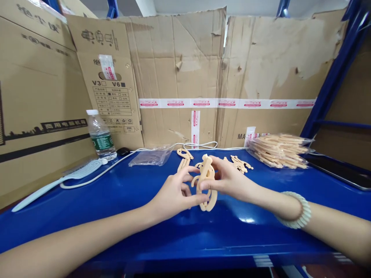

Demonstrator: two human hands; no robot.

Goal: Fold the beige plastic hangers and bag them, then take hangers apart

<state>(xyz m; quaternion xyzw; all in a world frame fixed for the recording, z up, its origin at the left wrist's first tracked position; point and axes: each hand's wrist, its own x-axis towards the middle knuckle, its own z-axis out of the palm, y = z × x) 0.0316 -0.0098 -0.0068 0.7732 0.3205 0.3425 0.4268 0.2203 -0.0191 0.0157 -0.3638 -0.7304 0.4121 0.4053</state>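
Observation:
A pale wooden model [206,166], made of several curved flat pieces fitted together, is held upright just above the blue table. My right hand [228,178] grips it from the right, with the thumb across its front and the fingers behind. From the left, my left hand [175,193] closes on its lower part between thumb and fingers; some of those fingertips are hidden behind the model. Behind my left hand lie loose wooden pieces [184,154], one of them loop-shaped. More small wooden pieces [241,163] lie beyond my right hand.
A clear bag of wooden pieces [279,150] lies at the back right beside a dark flat device [342,170]. Toward the left are an empty-looking plastic bag [150,156], a water bottle [101,135], a pale hairbrush [84,170] and a white cable [95,178]. Cardboard [179,81] walls the back.

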